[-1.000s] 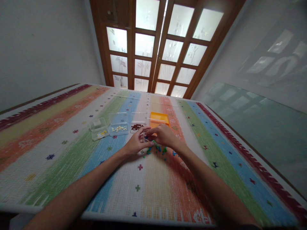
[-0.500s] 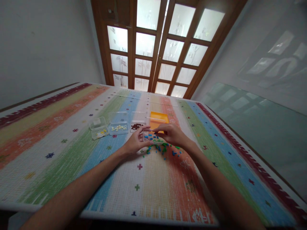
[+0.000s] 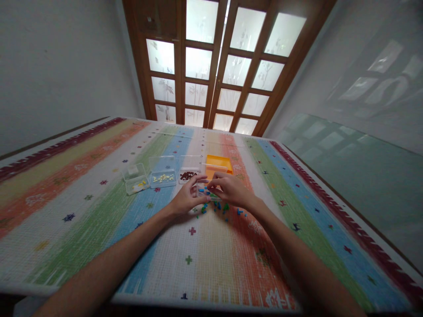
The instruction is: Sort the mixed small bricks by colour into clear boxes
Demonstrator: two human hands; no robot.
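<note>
My left hand (image 3: 185,197) grips the left side of a small clear plastic box (image 3: 199,192), thumb at its near edge and fingers behind. Blue and green pieces show inside the box. My right hand (image 3: 232,189) reaches over the box with thumb and fingers pinched together at its inside; whatever they hold is hidden. Loose small blue and green pieces (image 3: 225,207) lie scattered on the tablecloth just below and to the right of the box.
Behind the hands stands an open yellow box (image 3: 219,159). To the left are open clear boxes: one with dark brown pieces (image 3: 188,175), one with pale pieces (image 3: 163,178), one with yellow pieces (image 3: 141,183). A striped tablecloth (image 3: 175,264) covers the table.
My right hand has moved left and further over the box, its fingers now lower and covering more of the pieces inside. My left hand keeps its hold.
</note>
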